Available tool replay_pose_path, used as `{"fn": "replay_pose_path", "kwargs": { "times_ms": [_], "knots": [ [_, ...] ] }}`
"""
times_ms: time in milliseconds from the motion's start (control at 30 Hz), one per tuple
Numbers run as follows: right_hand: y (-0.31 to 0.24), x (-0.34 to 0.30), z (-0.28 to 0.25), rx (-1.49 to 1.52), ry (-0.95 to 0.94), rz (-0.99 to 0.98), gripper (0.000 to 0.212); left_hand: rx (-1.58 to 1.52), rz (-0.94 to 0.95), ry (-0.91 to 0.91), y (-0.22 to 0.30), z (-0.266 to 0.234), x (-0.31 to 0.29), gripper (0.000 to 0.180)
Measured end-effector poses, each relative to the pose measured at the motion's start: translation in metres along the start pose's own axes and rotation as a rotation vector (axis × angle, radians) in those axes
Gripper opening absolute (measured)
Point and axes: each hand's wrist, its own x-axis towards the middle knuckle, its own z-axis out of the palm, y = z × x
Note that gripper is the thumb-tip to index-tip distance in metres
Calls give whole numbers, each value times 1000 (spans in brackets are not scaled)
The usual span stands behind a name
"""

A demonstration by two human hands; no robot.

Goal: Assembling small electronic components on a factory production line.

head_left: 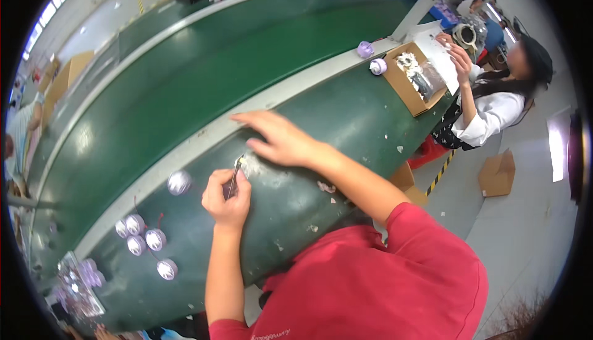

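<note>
My left hand [227, 199] is closed around a slim dark metal tool [234, 178], possibly tweezers, whose tip points away from me. By that tip a small pale spot or scrap [241, 160] shows on the green work surface; it is too small to name. Palm down, my right hand [281, 139] hovers at or rests on the bench by the metal rail, fingers stretched and holding nothing. Left of my left hand sits a round silvery-purple piece [179, 182]. Further left lie several round white-and-purple pieces [136, 245], some with thin red wires.
A metal rail [204, 135] divides the bench from the green conveyor belt [185, 71]. At far left is a clear bag [80, 287] beside purple parts. On the right, a co-worker in white handles something near an open cardboard box [404, 89]. Pale scraps [325, 187] dot the bench.
</note>
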Motion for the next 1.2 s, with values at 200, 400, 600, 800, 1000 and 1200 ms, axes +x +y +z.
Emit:
{"fn": "replay_pose_path", "kwargs": {
  "times_ms": [200,400,600,800,1000,1200],
  "knots": [
    [122,-5,-140,-1145,393,597,59,64,-190,-74,2,8,6,16],
    [190,-45,-201,-1170,349,622,39,47,-239,-122,-1,12,4,16],
    [189,-50,-192,-1039,387,419,31,43,-247,-132,3,12,0,15],
    [146,-39,-128,-528,371,374,37,-13,-242,-171,-2,8,-2,12],
    [77,-38,-53,102,59,440,19,-101,-282,-96,-4,12,7,16],
    [15,-18,-3,472,-222,392,27,-281,-416,-97,-8,6,4,23]
  ]
}}
